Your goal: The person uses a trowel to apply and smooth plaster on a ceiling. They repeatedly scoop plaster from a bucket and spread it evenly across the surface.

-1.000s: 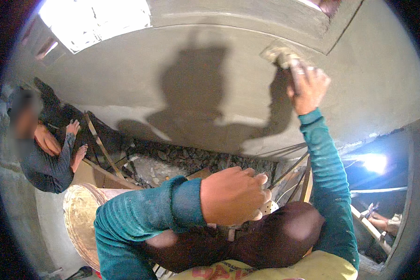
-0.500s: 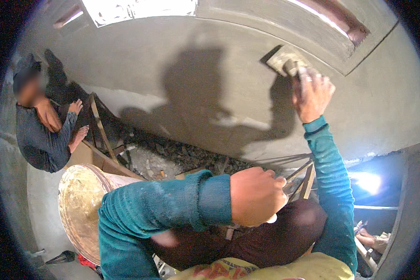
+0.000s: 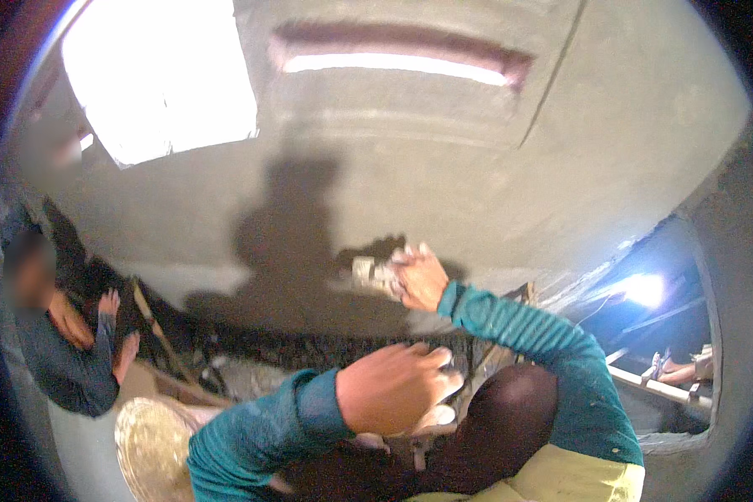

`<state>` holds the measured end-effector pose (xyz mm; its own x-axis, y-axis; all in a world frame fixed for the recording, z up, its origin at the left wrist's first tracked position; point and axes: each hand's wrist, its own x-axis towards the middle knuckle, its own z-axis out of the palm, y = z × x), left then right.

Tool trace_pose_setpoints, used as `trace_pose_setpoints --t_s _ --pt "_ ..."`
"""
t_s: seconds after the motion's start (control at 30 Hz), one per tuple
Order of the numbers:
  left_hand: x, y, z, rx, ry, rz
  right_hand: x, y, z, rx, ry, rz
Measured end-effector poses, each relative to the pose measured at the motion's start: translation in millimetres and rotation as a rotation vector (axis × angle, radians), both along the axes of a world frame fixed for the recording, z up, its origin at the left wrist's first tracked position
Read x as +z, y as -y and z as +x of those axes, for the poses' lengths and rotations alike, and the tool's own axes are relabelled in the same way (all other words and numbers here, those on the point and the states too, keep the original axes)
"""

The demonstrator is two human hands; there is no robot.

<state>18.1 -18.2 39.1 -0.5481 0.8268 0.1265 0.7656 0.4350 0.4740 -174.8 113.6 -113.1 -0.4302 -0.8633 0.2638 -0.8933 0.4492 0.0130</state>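
My right hand point(image 3: 420, 280) is wrapped round the handle of a plastering float point(image 3: 364, 271), in front of the lower part of the grey plastered wall point(image 3: 443, 201). The float is partly blurred and seen nearly edge-on; whether it touches the wall I cannot tell. Closer in, my left hand point(image 3: 393, 389) is curled closed over my lap. Something pale shows under its fingers, too small to name. Beside my left elbow is a round, plaster-stained bucket point(image 3: 152, 448).
On the left sits another person point(image 3: 67, 360) in dark clothes. A bright window opening point(image 3: 163, 84) and a narrow slot point(image 3: 402, 65) break the wall. Wooden poles point(image 3: 163, 326) lean below. Through the right opening show a glaring lamp point(image 3: 644, 290) and part of another person point(image 3: 686, 372).
My right hand has brought the float down and left from high on the wall. My view has shifted, showing more of the window. The left hand stays closed.
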Motion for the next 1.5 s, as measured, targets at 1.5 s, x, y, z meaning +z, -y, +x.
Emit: trace_pose_setpoints --t_s 1.5 --pt "63.1 -65.5 -168.9 -0.239 0.993 1.350 282.8 -126.6 -38.5 0.659 1.582 -1.002"
